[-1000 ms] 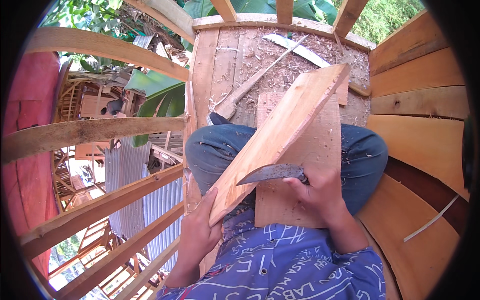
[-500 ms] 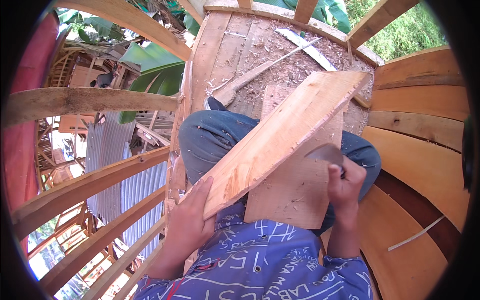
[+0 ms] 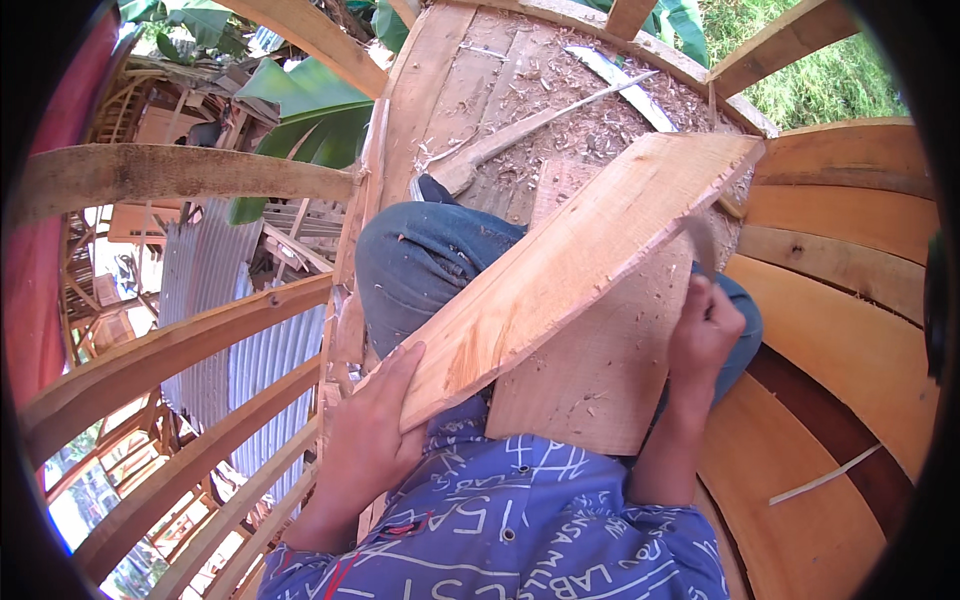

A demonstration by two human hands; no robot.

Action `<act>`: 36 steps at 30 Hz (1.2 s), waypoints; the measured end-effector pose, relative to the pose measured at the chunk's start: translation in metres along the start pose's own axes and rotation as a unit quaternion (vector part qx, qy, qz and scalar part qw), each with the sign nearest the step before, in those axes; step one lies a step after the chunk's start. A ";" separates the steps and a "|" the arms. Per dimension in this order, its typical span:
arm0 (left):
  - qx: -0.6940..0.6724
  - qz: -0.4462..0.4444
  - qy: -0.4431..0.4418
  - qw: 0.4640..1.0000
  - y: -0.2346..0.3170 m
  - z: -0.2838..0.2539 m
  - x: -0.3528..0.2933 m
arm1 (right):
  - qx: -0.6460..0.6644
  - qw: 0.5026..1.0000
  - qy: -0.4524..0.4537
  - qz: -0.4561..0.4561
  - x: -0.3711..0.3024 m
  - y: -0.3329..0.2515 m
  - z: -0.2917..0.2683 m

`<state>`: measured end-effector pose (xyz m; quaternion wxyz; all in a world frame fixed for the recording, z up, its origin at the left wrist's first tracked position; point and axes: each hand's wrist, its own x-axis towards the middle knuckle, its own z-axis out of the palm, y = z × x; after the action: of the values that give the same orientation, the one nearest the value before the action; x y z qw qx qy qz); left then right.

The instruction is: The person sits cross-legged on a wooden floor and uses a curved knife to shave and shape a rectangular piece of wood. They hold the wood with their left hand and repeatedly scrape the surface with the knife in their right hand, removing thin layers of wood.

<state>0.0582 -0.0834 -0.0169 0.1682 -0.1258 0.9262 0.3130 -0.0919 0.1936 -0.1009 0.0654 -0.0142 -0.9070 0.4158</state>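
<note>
A long pale wooden plank (image 3: 570, 270) lies slantwise over my lap, its near end low at the left, its far end high at the right. My left hand (image 3: 365, 440) presses flat against the near end and steadies it. My right hand (image 3: 703, 335) is shut on the handle of a dark curved blade (image 3: 700, 245), whose tip meets the plank's right edge. Under the plank a second, wider board (image 3: 590, 380) rests on my knees in blue jeans (image 3: 420, 260).
I sit inside a curved wooden hull: bent ribs (image 3: 180, 170) run at the left, stacked planks (image 3: 840, 250) at the right. Wood shavings cover the deck ahead (image 3: 560, 110), with a long-handled tool (image 3: 520, 135) on it. Corrugated metal sheet (image 3: 210, 330) lies far below.
My right hand has carried the blade up along the plank's right edge, from near its middle toward the far end. The plank stays held by my left hand.
</note>
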 end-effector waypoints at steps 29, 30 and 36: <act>0.122 0.014 -0.051 0.991 0.019 0.016 0.002 | -0.077 0.965 -0.232 -0.094 -0.060 -0.036 -0.012; 0.128 0.016 -0.048 0.991 0.019 0.017 0.002 | -0.088 0.965 -0.231 -0.084 -0.060 -0.035 -0.013; 0.137 0.012 -0.044 0.989 0.021 0.022 0.003 | -0.139 0.967 -0.184 -0.106 -0.050 -0.032 -0.014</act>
<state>0.0537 -0.0541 -0.0227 0.2211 -0.0765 0.9535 0.1902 -0.0396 0.1790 -0.0732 -0.0620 0.1500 -0.9486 0.2716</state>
